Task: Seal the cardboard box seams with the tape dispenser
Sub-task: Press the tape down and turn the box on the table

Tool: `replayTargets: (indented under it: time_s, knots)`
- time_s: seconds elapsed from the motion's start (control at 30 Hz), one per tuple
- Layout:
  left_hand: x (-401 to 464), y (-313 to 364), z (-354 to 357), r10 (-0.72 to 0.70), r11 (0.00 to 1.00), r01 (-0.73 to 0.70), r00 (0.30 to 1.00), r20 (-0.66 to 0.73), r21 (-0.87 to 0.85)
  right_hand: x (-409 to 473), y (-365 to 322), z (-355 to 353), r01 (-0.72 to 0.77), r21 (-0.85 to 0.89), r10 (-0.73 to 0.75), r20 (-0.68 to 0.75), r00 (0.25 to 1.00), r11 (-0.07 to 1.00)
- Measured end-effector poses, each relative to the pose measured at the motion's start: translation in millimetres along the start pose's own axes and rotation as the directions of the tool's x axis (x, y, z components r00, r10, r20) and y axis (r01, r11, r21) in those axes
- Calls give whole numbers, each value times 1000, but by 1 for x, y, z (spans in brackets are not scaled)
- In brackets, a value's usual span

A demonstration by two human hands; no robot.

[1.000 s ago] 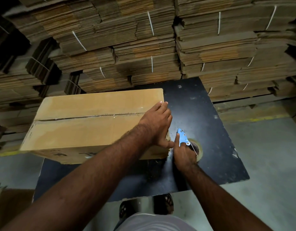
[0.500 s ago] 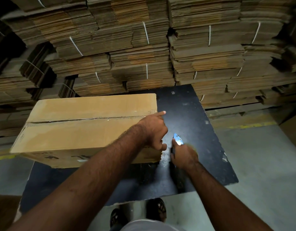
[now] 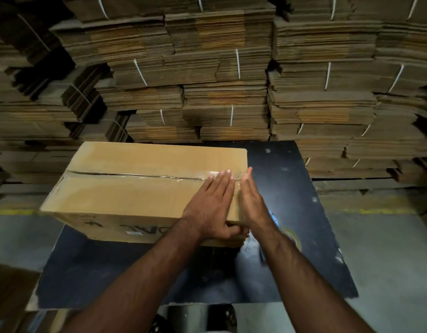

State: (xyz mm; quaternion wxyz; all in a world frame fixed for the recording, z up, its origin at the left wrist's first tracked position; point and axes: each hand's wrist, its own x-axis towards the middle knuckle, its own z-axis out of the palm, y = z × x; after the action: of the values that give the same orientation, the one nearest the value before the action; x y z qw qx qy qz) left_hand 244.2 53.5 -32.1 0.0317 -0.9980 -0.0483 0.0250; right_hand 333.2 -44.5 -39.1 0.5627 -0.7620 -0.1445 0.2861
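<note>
box: cardboard box [image 3: 126, 195] sits on a dark table [image 3: 291, 179], top flaps closed
top seam: centre seam [image 3: 135, 174] runs left-right across the lid; shiny clear tape [image 3: 183, 177] visible along it right up to the left fingertips; looks sealed along the part that shows, far-left end has a slight gap or wrinkle, cannot tell if stuck down
left hand: left hand [image 3: 211, 200] flat on the lid, fingers [image 3: 223, 180] straight and together, tips on the tape at the right end of the seam; thumb tucked over the near right corner; holding nothing
right hand: right hand [image 3: 252, 200] edge-on just right of the left fingers, fingers [image 3: 247, 179] straight, against or just beside the box's right end; holding nothing; contact with the end face not clear
dispenser: tape dispenser [image 3: 283, 230] lies on the table behind the right wrist, blue part and tape roll showing, blurred; neither hand on it
step in hand: judged smoothing the tape end over the right edge
done: top centre seam taped, as far as shown
left: press tail down; side-edge seams show no tape, bottom hidden, cannot tell
background: stacks of flat cardboard bundles [image 3: 207, 68] beyond the fingertips
</note>
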Motion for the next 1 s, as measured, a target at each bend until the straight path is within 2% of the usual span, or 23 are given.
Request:
replayTargets:
  time_s: [0.13,0.2,0.23,0.27,0.33,0.4,0.47,0.6,0.7,0.8,0.9,1.0]
  knots:
    - [2,-2,2,-15,998,15,1000,0,-53,16,-7,-7,-252,87,248,61,967,964]
    - [-1,-4,-1,7,996,-8,1000,-12,-93,14,-13,-9,-271,33,270,12,963,962]
    - [-4,-7,-3,8,991,-12,1000,-30,-130,12,-15,-9,-222,-49,220,-52,974,974]
    - [-10,-12,-5,-12,983,3,999,-51,-185,9,-17,-8,-113,-137,97,-119,988,984]
    - [-29,-33,-10,-109,940,66,988,-112,-335,0,-24,0,175,-304,-233,-168,958,936]
    - [-56,-67,-12,-271,865,151,943,-191,-478,-5,-31,21,381,-394,-463,-137,876,837]
    - [-87,-109,-10,-455,793,262,855,-250,-550,-11,-38,58,500,-441,-564,-18,825,745]
    - [-144,-193,-7,-715,647,476,651,-256,-595,-25,-48,154,599,-482,-565,233,791,639]
    - [-174,-239,-3,-795,557,552,569,-208,-621,-35,-59,224,672,-502,-579,355,734,545]
    - [-190,-267,4,-832,487,582,536,-143,-652,-40,-72,282,712,-524,-595,408,692,468]
    - [-195,-283,9,-818,463,548,567,-97,-697,-40,-72,315,694,-551,-579,405,707,463]
    - [-195,-289,15,-810,392,521,586,-17,-758,-40,-66,325,680,-597,-571,406,714,426]
